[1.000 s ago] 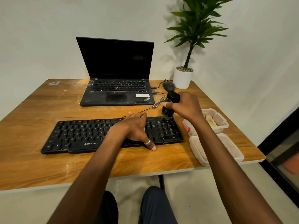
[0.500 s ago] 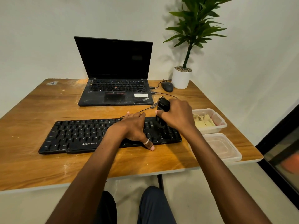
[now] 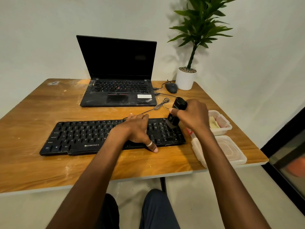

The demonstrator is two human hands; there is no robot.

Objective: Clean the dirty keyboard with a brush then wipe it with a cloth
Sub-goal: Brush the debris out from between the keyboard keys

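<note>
Wooden table (image 3: 33,113): scuffed top, pale dust marks; all items below are carried on it.
Laptop (image 3: 118,63): black, lid raised, screen dark; set at the far middle, two leads plugged into its right side.
Potted plant (image 3: 185,80): green leaves in a white pot; placed at the far right corner.
Keyboard (image 3: 79,138): black, marked ZEBRONICS, dusty; laid along the near middle, in front of the laptop; its cable (image 3: 162,104) is seen bundled between it and the laptop.
Plastic container (image 3: 228,128): clear, uncovered; placed just beside the keyboard's right end; a second clear container (image 3: 231,151) is set nearer the table edge.
Left hand (image 3: 135,129): laid flat on the keys right of centre, fingers straight and reaching the far edge; thumb is rested on the table at the near edge.
Right hand (image 3: 194,116): clamped round the brush.
Brush (image 3: 179,104): black, held tilted; its lower end is set down on the keyboard's right-hand keys.
Mouse (image 3: 171,88): dark; placed just beside the pot.
Cloth (image 3: 213,124): yellow; kept inside the uncovered container.
Ring (image 3: 149,143): pale; worn on the left thumb.
</note>
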